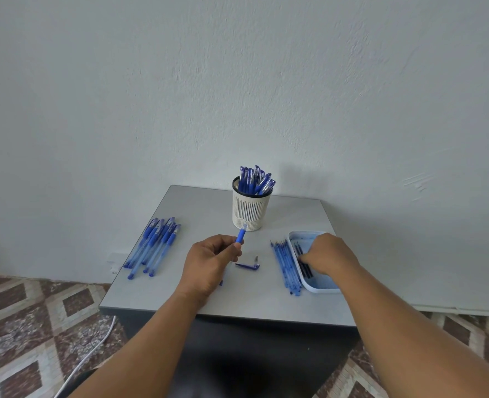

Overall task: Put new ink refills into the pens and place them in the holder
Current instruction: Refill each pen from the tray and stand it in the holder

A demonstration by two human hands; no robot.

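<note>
Fingers of the left hand (pixel 211 261) close round a barrel (pixel 241 234), its open end tilted up toward the holder (pixel 250 208), while the right hand (pixel 327 255) lies curled in the tray (pixel 317 287), fingertips (pixel 303 258) on the dark refills (pixel 305 261); whether one is pinched yet I cannot tell. To do this well, I judge, pinch a single refill near its middle, lift it clear of its neighbours, and keep the barrel steady so the tip threads straight in. Between the hands, the cap (pixel 247 266) and tip (pixel 256 258) lie on the table (pixel 208 208), near the left fingers.
</note>
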